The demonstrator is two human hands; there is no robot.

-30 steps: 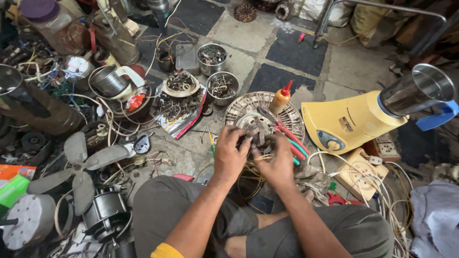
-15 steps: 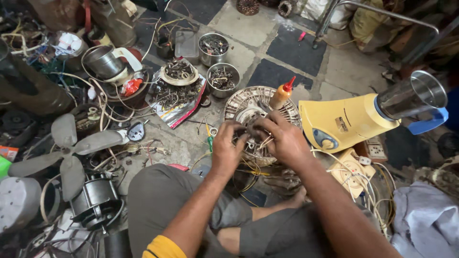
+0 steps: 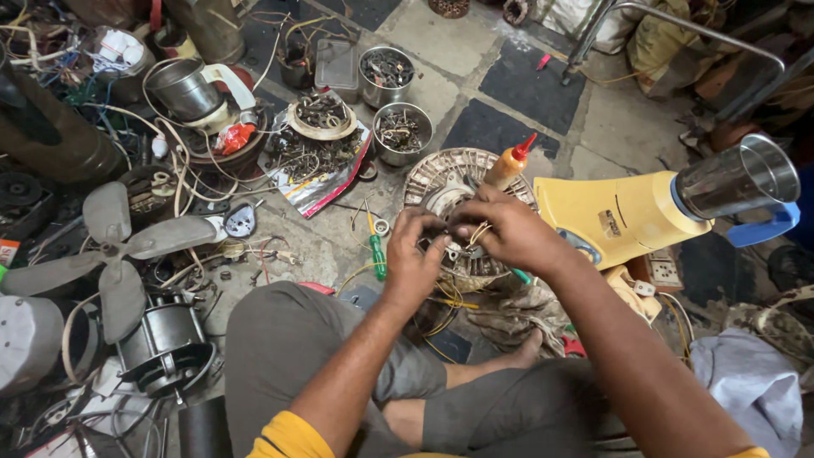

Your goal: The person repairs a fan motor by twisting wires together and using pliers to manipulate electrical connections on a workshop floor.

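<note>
Grey-trousered legs sit crossed on the floor, so the round wound motor core [image 3: 462,216] lies just beyond them within easy reach. Left hand [image 3: 413,259] curls closed on its near-left rim, steadying it; right hand [image 3: 507,231] pinches thin wires at its middle. Beside it: green screwdriver [image 3: 376,252], yellow mixer base [image 3: 623,219]; farther, steel bowls [image 3: 402,133].
</note>
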